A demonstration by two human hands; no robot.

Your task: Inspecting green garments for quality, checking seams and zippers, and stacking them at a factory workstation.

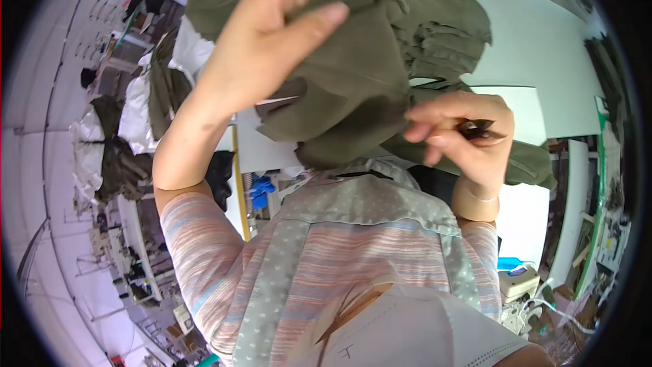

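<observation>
Holding an olive-green garment [353, 61] up above a white worktop [543, 41], the left hand [265, 41] grips the bunched fabric with thumb and fingers closed on it, while the right hand [468, 136] pinches small dark thread snips [479, 129] beside the cloth's lower edge.

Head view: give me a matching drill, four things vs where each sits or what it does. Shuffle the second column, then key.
Things
1. left hand
2. right hand
3. olive garment
4. white table

Place or state
A. lies under the cloth, upper right
B. pinches a small dark snipping tool
C. raised, gripping cloth from the left
D. held up between both hands

Pairs: 1-C, 2-B, 3-D, 4-A
</observation>
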